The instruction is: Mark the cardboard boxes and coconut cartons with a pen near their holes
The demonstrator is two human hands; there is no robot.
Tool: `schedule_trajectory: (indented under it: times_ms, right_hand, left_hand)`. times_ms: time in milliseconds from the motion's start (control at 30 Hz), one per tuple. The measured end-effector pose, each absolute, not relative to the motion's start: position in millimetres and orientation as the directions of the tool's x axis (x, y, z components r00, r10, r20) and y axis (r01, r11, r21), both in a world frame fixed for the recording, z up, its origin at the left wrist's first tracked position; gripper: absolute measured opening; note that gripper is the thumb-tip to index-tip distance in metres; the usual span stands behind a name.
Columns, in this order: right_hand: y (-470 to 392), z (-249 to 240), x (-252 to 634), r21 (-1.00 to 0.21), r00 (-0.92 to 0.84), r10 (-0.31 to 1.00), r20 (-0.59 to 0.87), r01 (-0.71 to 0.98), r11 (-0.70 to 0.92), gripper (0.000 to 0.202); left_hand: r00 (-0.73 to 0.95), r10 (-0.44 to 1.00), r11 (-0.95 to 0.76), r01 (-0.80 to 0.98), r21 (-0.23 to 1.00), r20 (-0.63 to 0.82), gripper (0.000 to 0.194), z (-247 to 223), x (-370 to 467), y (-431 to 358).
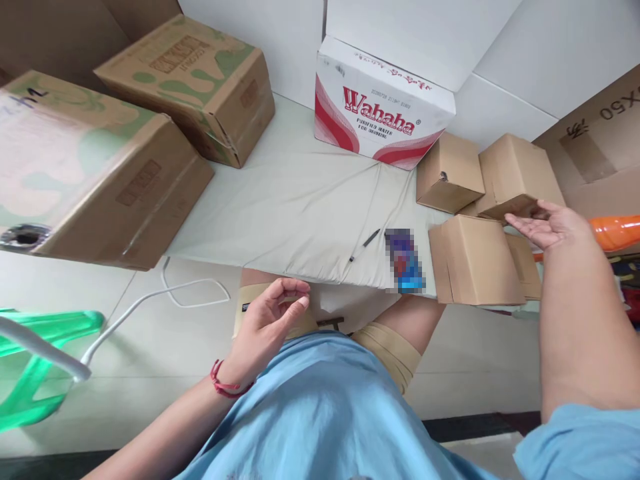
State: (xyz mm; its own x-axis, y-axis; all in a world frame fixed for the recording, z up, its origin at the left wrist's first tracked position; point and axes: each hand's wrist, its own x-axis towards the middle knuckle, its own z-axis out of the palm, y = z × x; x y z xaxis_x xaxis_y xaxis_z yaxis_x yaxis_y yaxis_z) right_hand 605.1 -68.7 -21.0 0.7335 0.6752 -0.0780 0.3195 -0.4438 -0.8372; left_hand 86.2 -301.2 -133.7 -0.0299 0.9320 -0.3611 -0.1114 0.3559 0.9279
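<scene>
My left hand (273, 320), a red string bracelet at its wrist, hovers over my lap by the front edge of the covered table (280, 207). Its fingers are bent but apart, with nothing in them. Off to the right, my right hand (545, 227) is palm up with fingers spread, at the lower edge of a small brown box (523, 170); whether it touches the box I cannot tell. Nearby stand another small box (450, 173) at the back and a box (477, 260) in front. A pen (365, 245) lies beside a pixelated blue item (406, 261).
A white and red Wahaha carton (380, 107) stands against the wall. Two large green-patterned cartons (195, 80) occupy the left side. An orange bottle (615, 232) is beyond my right wrist. A green stool (35, 373) and a white cable (145, 300) are at the lower left.
</scene>
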Motion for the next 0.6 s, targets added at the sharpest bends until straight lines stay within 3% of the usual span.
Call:
schedule_trajectory:
  times_ms: [33,100,200,267,333,400,500,600]
  right_hand:
    - [-69.8,-22.8,602.3,-0.844,0.73,0.667,-0.147,0.259,-0.469,0.025]
    - [-76.1,-28.3,587.8,-0.881,0.771,0.633,-0.068,0.252,-0.401,0.029]
    - [-105.0,-44.9,533.5,-0.882,0.732,0.588,0.345,0.467,-0.063,0.026]
    - [-138.1,-64.2,476.7,-0.81,0.484,0.727,0.488,0.562,0.17,0.012]
    - [-174.3,-91.1,412.7,-0.767,0.108,0.892,0.439,0.562,0.309,0.012]
    - [-203.8,-123.3,351.8,-0.728,-0.207,0.906,0.37,0.541,0.421,0.014]
    - [-225.1,-170.8,283.0,-0.641,-0.503,0.809,0.306,0.52,0.565,0.03]
    - [-225.1,-206.0,248.3,-0.587,-0.582,0.783,0.217,0.563,0.581,0.04]
  left_hand:
    - [-0.037,0.936,0.344,-0.118,0.932,-0.35,0.045,-134.1,85.9,-299.3]
    - [-0.06,0.944,0.315,-0.123,0.941,-0.324,0.043,-135.3,84.0,-295.2]
    - [-0.134,0.959,0.238,-0.091,0.967,-0.249,0.037,-137.9,78.8,-284.4]
    - [-0.216,0.962,0.158,-0.048,0.986,-0.165,0.033,-140.1,76.2,-272.0]
    - [-0.294,0.953,0.079,0.011,0.997,-0.072,0.03,-141.8,76.5,-255.3]
    - [-0.355,0.935,0.014,0.073,0.997,0.013,0.027,-141.5,79.9,-235.3]
    - [-0.435,0.885,-0.085,0.196,0.977,0.164,0.024,-132.8,84.9,-200.4]
    - [-0.449,0.814,-0.176,0.411,0.894,0.367,0.026,-108.9,77.0,-156.6]
